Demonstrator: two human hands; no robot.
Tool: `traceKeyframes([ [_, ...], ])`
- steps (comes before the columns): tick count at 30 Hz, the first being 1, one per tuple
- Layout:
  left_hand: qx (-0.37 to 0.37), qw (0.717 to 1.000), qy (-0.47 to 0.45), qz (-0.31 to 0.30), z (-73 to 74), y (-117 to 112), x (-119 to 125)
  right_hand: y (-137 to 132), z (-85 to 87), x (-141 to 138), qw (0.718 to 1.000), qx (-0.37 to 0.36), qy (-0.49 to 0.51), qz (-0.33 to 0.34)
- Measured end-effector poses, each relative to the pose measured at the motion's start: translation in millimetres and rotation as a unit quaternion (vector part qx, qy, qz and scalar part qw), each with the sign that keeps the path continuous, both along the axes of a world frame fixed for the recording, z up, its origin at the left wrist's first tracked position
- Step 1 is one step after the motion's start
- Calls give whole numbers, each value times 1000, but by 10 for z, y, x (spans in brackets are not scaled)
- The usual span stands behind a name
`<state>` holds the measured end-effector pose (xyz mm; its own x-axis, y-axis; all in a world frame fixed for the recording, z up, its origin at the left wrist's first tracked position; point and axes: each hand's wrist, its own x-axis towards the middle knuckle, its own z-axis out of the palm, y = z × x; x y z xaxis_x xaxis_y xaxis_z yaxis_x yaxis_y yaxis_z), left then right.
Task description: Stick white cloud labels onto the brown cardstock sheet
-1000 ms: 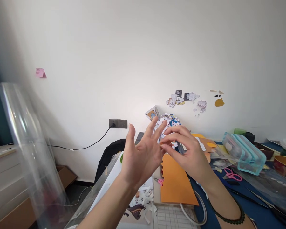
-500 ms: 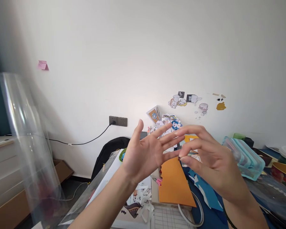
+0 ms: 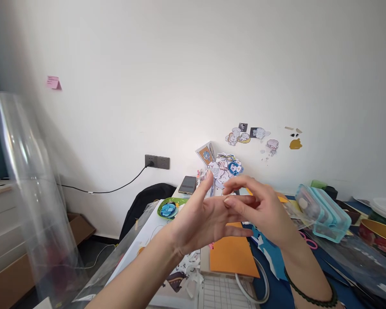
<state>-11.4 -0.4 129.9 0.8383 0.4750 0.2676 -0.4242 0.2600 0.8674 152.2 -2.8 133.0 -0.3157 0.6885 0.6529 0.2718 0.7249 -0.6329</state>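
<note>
Above the cluttered table, my left hand (image 3: 202,221) is held palm up, thumb raised and fingers stretched out to the right. It holds nothing. My right hand (image 3: 260,206) is closed on the fingers of the left, its thumb pressed near their base and part of its fingers hidden behind them. A dark beaded bracelet (image 3: 309,300) circles the right wrist. Beneath the hands lies an orange sheet of card (image 3: 233,255). White paper scraps (image 3: 193,268) are spread under the left forearm, and a piece of blue paper (image 3: 270,253) is below the right hand.
A green tray (image 3: 180,201) with blue pieces and a phone (image 3: 188,185) lie beyond the left hand. On the right are a teal plastic box (image 3: 334,219), pink-handled scissors (image 3: 310,242) and a floral tin (image 3: 378,234). A clear plastic roll (image 3: 28,180) stands at left.
My right hand has moved from the left hand's fingertips in toward the base of its fingers and now grips them. The view has shifted slightly, bringing the phone and green tray into fuller sight.
</note>
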Motion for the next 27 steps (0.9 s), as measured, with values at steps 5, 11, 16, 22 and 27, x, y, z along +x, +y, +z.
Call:
traceKeyframes([
  [5, 118, 988, 80, 55, 7, -15, -24, 120, -58, -6, 984, -156, 14, 86],
  [11, 128, 985, 97, 70, -2, 41, -22, 174, -53, -1, 989, -124, -13, 81],
  [16, 31, 997, 50, 54, -18, 96, -8, 152, -41, 26, 991, -99, -57, 73],
  [22, -26, 998, 36, 33, -13, 111, -16, 100, -7, 59, 991, -101, -84, 37],
  [27, -12, 997, 27, 67, -9, 106, -23, 62, 1, 44, 999, 8, -28, 28],
])
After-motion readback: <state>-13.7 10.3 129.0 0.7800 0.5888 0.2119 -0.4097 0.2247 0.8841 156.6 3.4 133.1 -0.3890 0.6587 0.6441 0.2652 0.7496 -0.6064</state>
